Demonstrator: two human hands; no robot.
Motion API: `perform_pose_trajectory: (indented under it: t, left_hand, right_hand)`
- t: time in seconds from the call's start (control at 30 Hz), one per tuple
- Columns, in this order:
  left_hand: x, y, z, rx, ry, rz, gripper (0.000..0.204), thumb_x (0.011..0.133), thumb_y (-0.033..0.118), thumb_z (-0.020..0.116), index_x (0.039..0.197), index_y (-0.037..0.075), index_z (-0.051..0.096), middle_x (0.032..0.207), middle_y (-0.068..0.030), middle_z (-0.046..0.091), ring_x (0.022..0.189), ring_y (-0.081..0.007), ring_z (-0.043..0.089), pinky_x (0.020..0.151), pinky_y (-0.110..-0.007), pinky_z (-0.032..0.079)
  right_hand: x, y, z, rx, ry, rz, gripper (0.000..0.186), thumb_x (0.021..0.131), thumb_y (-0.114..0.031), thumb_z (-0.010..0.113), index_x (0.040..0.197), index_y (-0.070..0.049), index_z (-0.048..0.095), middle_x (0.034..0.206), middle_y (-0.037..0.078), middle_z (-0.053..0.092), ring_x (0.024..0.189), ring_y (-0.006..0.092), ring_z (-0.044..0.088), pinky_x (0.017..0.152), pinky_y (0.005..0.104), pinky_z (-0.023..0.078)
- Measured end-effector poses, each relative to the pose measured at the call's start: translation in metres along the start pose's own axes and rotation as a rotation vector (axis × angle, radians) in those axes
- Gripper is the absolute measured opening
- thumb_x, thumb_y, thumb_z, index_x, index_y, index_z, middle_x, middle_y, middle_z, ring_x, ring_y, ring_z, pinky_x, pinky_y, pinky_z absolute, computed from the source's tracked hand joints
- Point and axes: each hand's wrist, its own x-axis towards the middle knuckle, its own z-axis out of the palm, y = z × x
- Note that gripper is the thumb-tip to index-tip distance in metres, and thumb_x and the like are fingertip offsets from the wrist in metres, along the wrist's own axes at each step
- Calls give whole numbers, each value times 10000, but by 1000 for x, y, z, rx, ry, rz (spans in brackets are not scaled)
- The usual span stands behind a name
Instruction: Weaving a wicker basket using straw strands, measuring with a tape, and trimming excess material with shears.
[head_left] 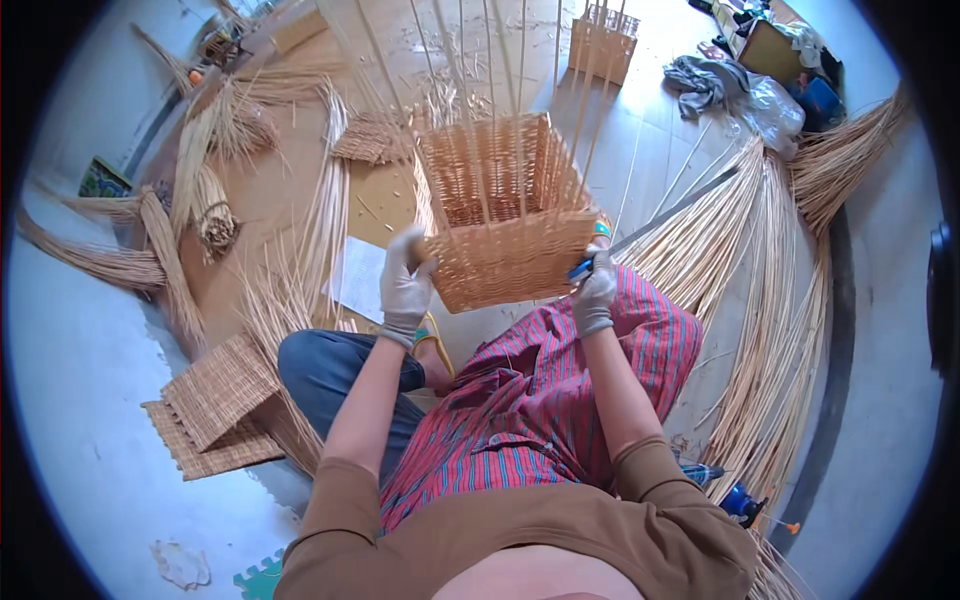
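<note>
A rectangular woven wicker basket (510, 262) is held up in front of me, tilted so that its hollow inside shows. Long thin upright stakes rise from its rim toward the far side. My left hand (407, 285), in a pale glove, is closed on the basket's near left corner. At the near right corner, my right hand (597, 292), gloved too, is closed against the basket. A small blue object (580, 270) sticks out of the right hand's fingers; its kind cannot be made out. Both hands are above my crossed legs.
Bundles of pale wicker strands (765, 290) spread at the right, and more strand bundles (235, 130) lie at the far left. Flat woven panels (220, 395) are stacked beside my left knee. Another staked basket (603, 50) stands at the back, near grey cloth (705, 82).
</note>
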Motion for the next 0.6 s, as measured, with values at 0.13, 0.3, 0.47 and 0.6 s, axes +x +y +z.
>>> perform_pose_trajectory:
  t: [0.13, 0.3, 0.47, 0.6]
  left_hand:
    - [-38, -49, 38, 280, -70, -22, 838, 760, -89, 707, 1514, 49, 367, 1488, -162, 471, 1392, -268, 442, 1171, -350, 329]
    - [-73, -76, 25, 390, -118, -267, 949, 741, 74, 804, 1537, -1, 293, 1534, -223, 402, 1437, -339, 380, 1201, -372, 273]
    - [-50, -105, 53, 527, -26, -118, 971, 770, 94, 803, 1565, 58, 246, 1527, -235, 416, 1370, -353, 463, 1125, -380, 378]
    - [-25, -199, 42, 506, 462, -370, 915, 791, 156, 786, 1529, 0, 269, 1364, -309, 545, 1223, -368, 584, 1029, -393, 460]
  right_hand:
    - [12, 66, -100, -295, 177, 129, 324, 1060, -268, 452, 866, -90, 640, 655, -6, 541, 468, 113, 462, 410, 273, 365]
    - [1, 89, -105, -316, 168, 231, 327, 1058, -317, 443, 901, -99, 629, 674, -31, 491, 509, 89, 449, 435, 257, 383]
    - [24, 87, -96, -23, 175, 406, 158, 1018, -252, 560, 957, -109, 586, 757, -8, 513, 561, 85, 470, 471, 251, 437]
    - [20, 98, -79, -37, 34, 434, 314, 1043, -268, 425, 906, -33, 583, 705, 57, 540, 577, 181, 521, 527, 299, 463]
